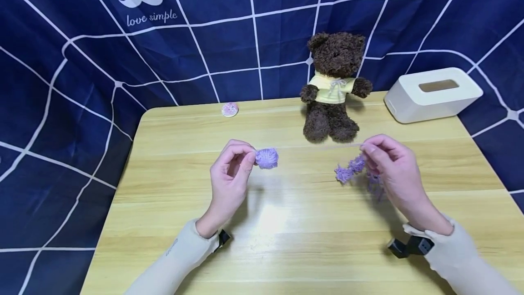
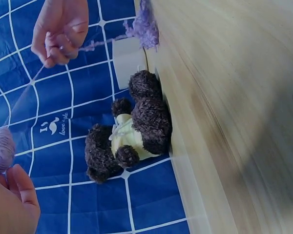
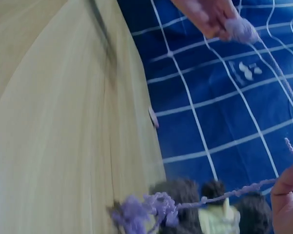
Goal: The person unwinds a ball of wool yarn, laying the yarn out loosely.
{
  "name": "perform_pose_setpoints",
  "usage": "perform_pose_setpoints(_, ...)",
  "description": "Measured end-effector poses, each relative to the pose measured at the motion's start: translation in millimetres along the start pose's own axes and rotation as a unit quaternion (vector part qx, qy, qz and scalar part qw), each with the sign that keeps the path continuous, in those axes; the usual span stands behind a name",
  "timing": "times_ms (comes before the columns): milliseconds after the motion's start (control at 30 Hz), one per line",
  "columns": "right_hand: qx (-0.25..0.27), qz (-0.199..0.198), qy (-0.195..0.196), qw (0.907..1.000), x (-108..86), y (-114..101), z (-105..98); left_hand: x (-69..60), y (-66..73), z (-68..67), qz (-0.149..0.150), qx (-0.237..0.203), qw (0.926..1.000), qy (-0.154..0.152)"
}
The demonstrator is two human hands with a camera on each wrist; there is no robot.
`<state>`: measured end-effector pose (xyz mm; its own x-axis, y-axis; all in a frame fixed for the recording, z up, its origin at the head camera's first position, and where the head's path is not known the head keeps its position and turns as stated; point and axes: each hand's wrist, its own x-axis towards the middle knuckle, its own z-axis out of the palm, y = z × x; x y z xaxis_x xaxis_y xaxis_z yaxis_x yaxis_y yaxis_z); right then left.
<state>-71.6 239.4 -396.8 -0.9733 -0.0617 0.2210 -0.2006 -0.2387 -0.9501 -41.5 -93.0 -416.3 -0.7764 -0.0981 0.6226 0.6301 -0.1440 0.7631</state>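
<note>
A small purple yarn ball [image 1: 266, 158] is pinched at its left end by the thumb and fingers of my left hand [image 1: 231, 174]. From the ball a thin strand runs taut across to my right hand [image 1: 395, 172], which pinches it between thumb and fingers. Below the right hand hangs a crinkly purple strip of knotted or crocheted yarn [image 1: 345, 172], partly hidden behind the fingers. In the left wrist view, the ball [image 2: 1, 148] sits at the left edge and the strip [image 2: 144, 27] at the top. The right wrist view shows the strip [image 3: 161, 207] dangling from a twisted cord.
At the back of the wooden table [image 1: 184, 240] sits a brown teddy bear [image 1: 333, 88] in a yellow top. A white tissue box [image 1: 434, 94] stands at the back right. One round pink disc [image 1: 229, 109] lies near the rear edge. Blue patterned cloth [image 1: 225, 49] hangs behind.
</note>
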Motion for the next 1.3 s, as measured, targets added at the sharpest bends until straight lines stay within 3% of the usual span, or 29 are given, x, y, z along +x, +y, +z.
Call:
perform_pose_setpoints(233, 0.07, -0.027, 0.055, 0.9956, 3.4, -6, -33, -1.1, -0.6, -0.8, 0.0, 0.003, 1.0, 0.001)
perform_pose_setpoints(400, 0.142, -0.046, 0.1, 0.9837, 5.3, -10, -53, -1.2, 0.3, -1.5, 0.0, 0.006, 1.0, 0.002)
perform_pose_setpoints(633, 0.176, -0.101, 0.216, 0.9552, 8.6, -14, -72, -3.0, 1.6, -5.6, 0.0, 0.012, 0.9999, 0.007)
perform_pose_setpoints(867, 0.229, -0.146, 0.298, 0.915, 18.3, -14, -94, -5.2, 3.2, -8.5, -0.002, 0.014, 0.9998, 0.012)
perform_pose_setpoints(1167, 0.242, -0.065, 0.372, 0.8941, 30.8, -17, -141, -3.5, 3.4, -8.4, 0.004, 0.012, 0.9998, 0.013)
perform_pose_setpoints(1233, 0.22, -0.038, 0.379, 0.898, 31.6, -14, -147, -2.7, 3.4, -8.3, 0.005, 0.012, 0.9998, 0.012)
perform_pose_setpoints(1300, 0.18, -0.008, 0.373, 0.9101, 31.7, -10, -150, -1.7, 3.5, -8.0, 0.005, 0.013, 0.9998, 0.012)
